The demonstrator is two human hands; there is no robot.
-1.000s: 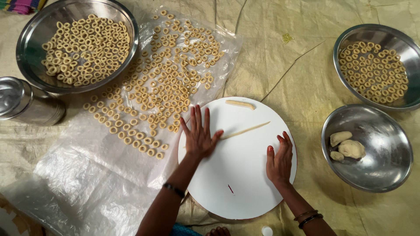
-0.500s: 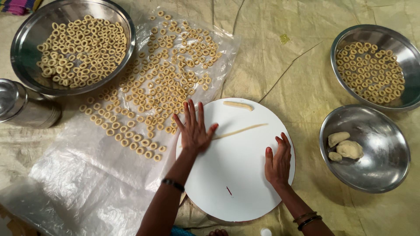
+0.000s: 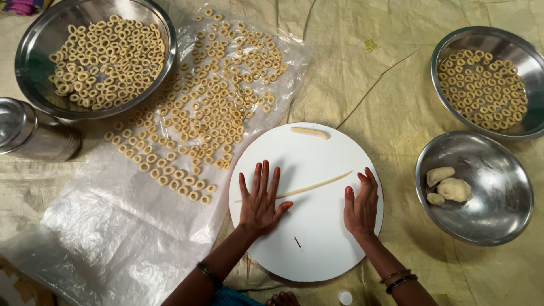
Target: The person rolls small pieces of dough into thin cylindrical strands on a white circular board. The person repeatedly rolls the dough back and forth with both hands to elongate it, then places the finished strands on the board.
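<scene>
The long thin pale dough rope (image 3: pixel 309 187) lies across the round white board (image 3: pixel 317 249), looking soft, light and easily torn, best handled under flat palms. The left hand (image 3: pixel 259 201) presses it with fingers spread flat; the right hand (image 3: pixel 360 205) rests flat just below its far end, gripping nothing.

Around you: steel bowl (image 3: pixel 31 45) heaped with dough rings, more dough rings (image 3: pixel 215 107) spread on your clear plastic sheet (image 3: pixel 102 226), lidded steel canister (image 3: pixel 31 133), second ring-filled bowl (image 3: pixel 447 48), bowl with dough lumps (image 3: pixel 453 190), tan floor cloth (image 3: pixel 362 73).
</scene>
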